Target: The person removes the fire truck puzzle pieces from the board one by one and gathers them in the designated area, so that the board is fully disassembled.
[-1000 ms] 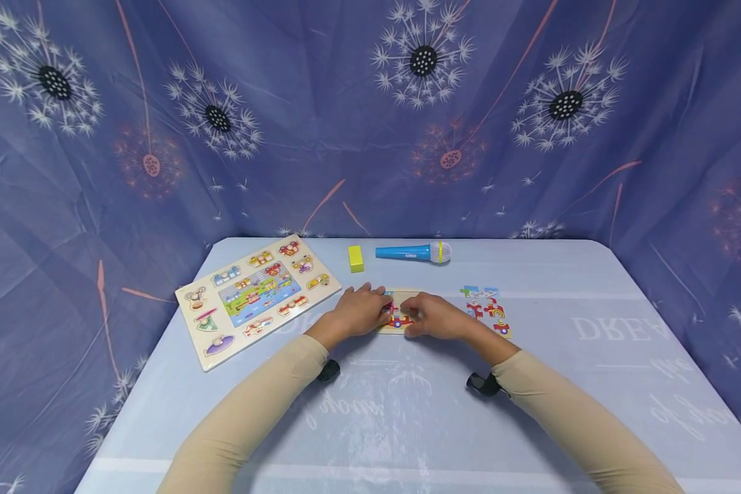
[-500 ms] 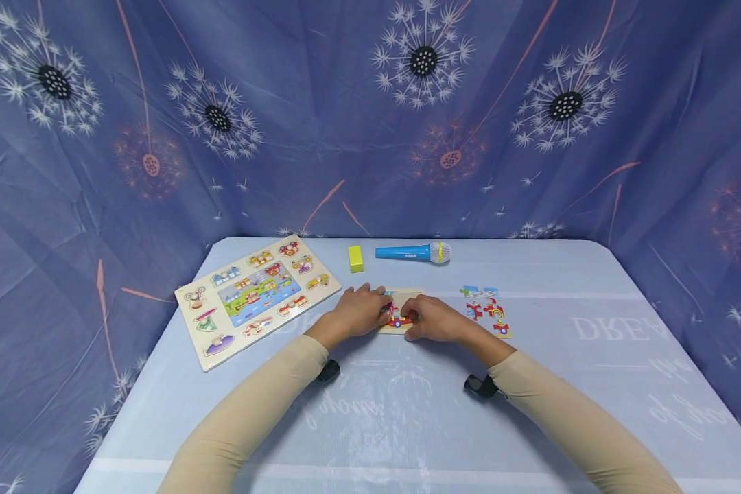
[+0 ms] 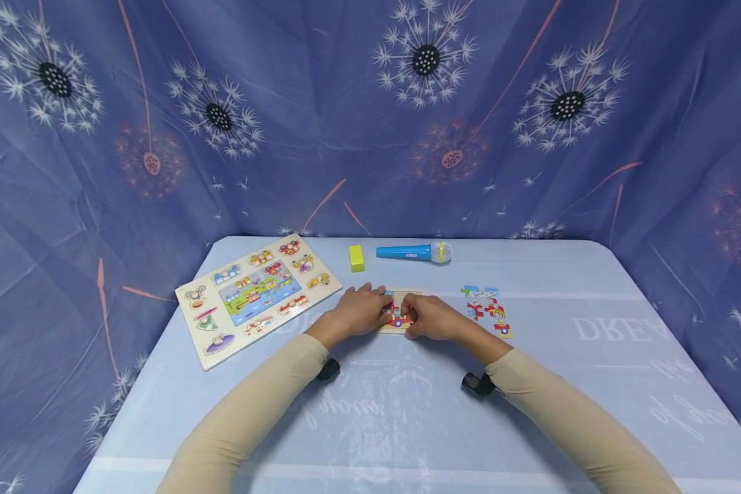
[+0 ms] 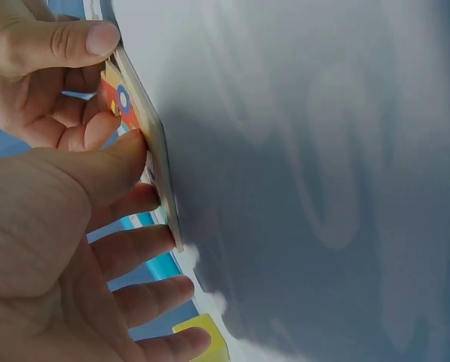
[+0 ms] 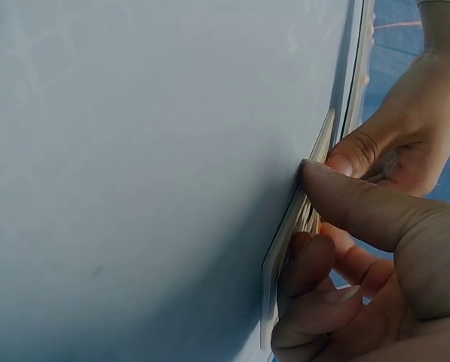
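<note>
A small wooden puzzle board (image 3: 397,331) lies flat on the table between my hands, partly hidden by them. A red and yellow puzzle piece with a blue wheel (image 4: 123,99) sits on it. My left hand (image 3: 361,310) grips the board's left end, thumb on its near side and index finger across from it; the other fingers spread outward. My right hand (image 3: 435,318) is at the board's right end, thumb against the near edge, curled fingers pinching a puzzle piece (image 3: 401,320). Its fingertips partly cover that piece. Several loose jigsaw pieces (image 3: 489,310) lie right of my right hand.
A large wooden picture puzzle board (image 3: 259,300) with knobbed vehicle pieces lies at the left. Behind my hands are a yellow block (image 3: 356,259) and a blue toy microphone (image 3: 412,252). A patterned blue curtain (image 3: 321,123) encloses the table (image 3: 370,439).
My right fingers have curled in closer over the puzzle piece, and the right wrist has shifted slightly left. My left hand stays where it was.
</note>
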### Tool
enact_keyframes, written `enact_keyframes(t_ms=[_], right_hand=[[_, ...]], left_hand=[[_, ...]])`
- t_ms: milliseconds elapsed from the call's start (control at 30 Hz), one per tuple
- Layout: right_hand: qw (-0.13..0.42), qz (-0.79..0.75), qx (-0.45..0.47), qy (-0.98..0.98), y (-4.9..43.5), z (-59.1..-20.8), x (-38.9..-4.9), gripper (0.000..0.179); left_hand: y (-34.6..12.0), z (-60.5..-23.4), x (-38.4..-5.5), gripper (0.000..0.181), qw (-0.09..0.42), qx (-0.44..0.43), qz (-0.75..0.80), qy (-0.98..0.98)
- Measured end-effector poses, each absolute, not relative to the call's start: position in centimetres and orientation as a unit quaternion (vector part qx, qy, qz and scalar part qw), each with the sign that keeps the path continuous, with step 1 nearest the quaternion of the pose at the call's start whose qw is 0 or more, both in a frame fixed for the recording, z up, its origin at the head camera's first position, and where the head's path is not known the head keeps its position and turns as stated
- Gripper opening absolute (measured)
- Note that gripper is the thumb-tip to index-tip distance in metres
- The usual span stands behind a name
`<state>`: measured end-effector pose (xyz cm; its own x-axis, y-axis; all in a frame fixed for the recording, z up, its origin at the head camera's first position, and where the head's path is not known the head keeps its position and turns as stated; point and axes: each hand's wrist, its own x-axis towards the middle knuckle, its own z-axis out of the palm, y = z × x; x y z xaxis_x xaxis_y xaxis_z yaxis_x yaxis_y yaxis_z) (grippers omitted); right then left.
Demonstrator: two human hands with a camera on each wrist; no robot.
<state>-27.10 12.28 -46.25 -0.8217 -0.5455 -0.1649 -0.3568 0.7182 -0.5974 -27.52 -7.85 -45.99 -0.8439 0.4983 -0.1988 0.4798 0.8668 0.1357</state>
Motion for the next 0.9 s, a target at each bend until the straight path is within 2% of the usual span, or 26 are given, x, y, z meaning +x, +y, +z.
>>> enact_keyframes(t_ms=[600, 733, 900], right_hand=[[0.167, -0.296, -0.243, 0.908, 12.9, -46.1, -27.6, 0.025], [0.172, -0.315, -0.23, 0.905, 14.4, -46.0, -27.5, 0.027], [0.162, -0.334, -0.207, 0.905, 18.6, -45.4, -26.8, 0.029]], left_hand=[[-8.2, -45.6, -27.7, 0.046, 0.115, 0.274, 0.033, 0.954], [-8.2, -45.6, -27.7, 0.048, 0.124, 0.268, 0.037, 0.955], [-8.3, -45.4, -27.5, 0.05, 0.132, 0.262, 0.037, 0.955]])
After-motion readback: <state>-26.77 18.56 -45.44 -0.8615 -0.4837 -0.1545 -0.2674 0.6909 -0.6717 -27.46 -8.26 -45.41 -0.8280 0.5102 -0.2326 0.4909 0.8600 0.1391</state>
